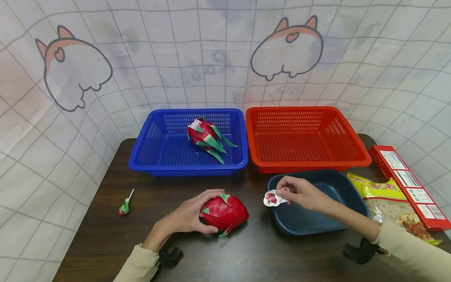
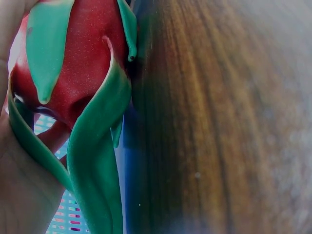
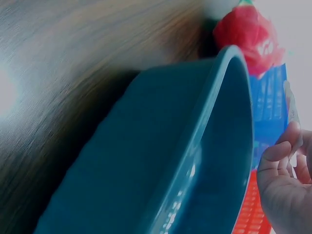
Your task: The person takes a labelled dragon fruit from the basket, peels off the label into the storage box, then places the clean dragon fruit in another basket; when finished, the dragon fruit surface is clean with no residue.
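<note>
My left hand (image 1: 195,213) grips a red dragon fruit (image 1: 225,212) on the table, thumb on the near side and fingers over the back. In the left wrist view, long green scales of the dragon fruit (image 2: 83,53) trail along the palm. Over the left rim of a dark blue basin (image 1: 310,223), my right hand (image 1: 304,194) pinches a small white sticker label (image 1: 272,198) with a dragon fruit picture on it. The right wrist view shows the label (image 3: 292,109) edge-on between thumb and fingers, above the basin's rim.
A second dragon fruit (image 1: 206,135) with a white label lies in the blue basket (image 1: 188,172). Beside it stands a red basket (image 1: 310,160). A lollipop (image 1: 125,205) lies at the left. At the right are a yellow-topped food packet (image 1: 387,201) and a long red box (image 1: 410,184).
</note>
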{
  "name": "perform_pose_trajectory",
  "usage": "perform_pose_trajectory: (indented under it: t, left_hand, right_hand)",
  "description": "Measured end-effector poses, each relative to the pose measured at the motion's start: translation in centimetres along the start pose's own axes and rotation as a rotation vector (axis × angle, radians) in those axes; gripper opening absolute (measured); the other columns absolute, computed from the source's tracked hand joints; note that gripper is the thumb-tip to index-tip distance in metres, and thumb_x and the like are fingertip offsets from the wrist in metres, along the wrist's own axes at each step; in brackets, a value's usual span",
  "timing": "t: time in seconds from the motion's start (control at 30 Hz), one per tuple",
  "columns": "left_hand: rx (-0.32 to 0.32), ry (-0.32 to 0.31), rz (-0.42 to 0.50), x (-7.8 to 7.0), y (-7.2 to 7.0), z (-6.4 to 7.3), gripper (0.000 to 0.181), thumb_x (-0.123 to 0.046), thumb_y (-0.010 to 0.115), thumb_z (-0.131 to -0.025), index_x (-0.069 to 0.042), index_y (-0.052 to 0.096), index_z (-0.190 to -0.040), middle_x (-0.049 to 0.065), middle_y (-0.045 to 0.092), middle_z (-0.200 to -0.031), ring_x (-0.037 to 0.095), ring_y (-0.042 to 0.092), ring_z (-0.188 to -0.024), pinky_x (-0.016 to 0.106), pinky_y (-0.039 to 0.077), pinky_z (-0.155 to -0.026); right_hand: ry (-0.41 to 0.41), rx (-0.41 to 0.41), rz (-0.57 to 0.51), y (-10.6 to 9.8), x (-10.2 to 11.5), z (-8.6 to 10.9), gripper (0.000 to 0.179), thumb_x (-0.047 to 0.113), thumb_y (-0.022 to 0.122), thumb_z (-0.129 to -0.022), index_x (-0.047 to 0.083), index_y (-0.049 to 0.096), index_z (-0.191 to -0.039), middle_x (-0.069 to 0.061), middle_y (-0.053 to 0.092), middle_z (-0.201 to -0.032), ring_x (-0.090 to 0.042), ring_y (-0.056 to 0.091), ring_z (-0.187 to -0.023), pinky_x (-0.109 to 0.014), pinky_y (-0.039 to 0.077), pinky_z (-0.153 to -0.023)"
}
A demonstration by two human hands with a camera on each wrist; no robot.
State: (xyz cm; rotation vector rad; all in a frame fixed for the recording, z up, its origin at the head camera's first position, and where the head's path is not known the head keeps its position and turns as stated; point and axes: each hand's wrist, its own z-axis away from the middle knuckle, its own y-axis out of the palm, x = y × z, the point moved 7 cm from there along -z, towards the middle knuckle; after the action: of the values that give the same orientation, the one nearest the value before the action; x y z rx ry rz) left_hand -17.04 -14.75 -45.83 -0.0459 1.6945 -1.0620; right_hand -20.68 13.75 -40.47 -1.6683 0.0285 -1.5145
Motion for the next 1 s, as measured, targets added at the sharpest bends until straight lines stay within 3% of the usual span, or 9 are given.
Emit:
perform_pose_trajectory:
  t: [0.23, 0.4, 0.6, 1.0]
  left_hand:
    - [0.001, 0.001, -0.003, 0.0, 0.0, 0.0, 0.091, -0.049, 0.081, -0.072, -0.043, 0.029, -0.146, -0.019, 0.037, -0.147, 0.014, 0.047, -0.130, 0.036, 0.055, -0.091]
    - [-0.003, 0.005, -0.009, 0.0, -0.1, -0.1, 0.091, -0.050, 0.081, -0.072, -0.042, 0.029, -0.147, -0.018, 0.038, -0.147, 0.015, 0.047, -0.129, 0.036, 0.056, -0.091]
    - [0.007, -0.007, -0.013, 0.3, 0.2, 0.0, 0.092, -0.051, 0.080, -0.072, -0.044, 0.026, -0.146, -0.017, 0.038, -0.147, 0.017, 0.048, -0.130, 0.036, 0.056, -0.091]
    - [0.007, -0.009, -0.015, 0.2, 0.0, 0.0, 0.092, -0.049, 0.081, -0.072, -0.047, 0.026, -0.145, -0.021, 0.036, -0.147, 0.015, 0.046, -0.131, 0.037, 0.055, -0.092]
  right_hand:
    - [0.012, 0.051, 0.014, -1.5, -1.6, 0.0, 0.016, 0.021, 0.060, -0.096, 0.005, 0.059, -0.101, -0.003, 0.058, -0.078, -0.008, 0.057, -0.067, -0.023, 0.051, -0.061]
    - [0.004, 0.051, 0.083, -2.3, -2.7, -0.5, 0.014, 0.019, 0.060, -0.096, 0.004, 0.060, -0.099, -0.004, 0.059, -0.075, -0.012, 0.058, -0.064, -0.023, 0.049, -0.057]
    - [-0.052, 0.075, 0.159, -2.2, -3.3, -1.3, 0.011, 0.014, 0.060, -0.096, 0.003, 0.060, -0.095, -0.003, 0.061, -0.071, -0.005, 0.057, -0.061, -0.022, 0.048, -0.055]
    - [-0.057, 0.154, 0.175, -1.6, -3.4, -2.3, 0.009, 0.009, 0.061, -0.094, 0.000, 0.061, -0.096, -0.006, 0.066, -0.080, -0.006, 0.064, -0.066, -0.023, 0.056, -0.058]
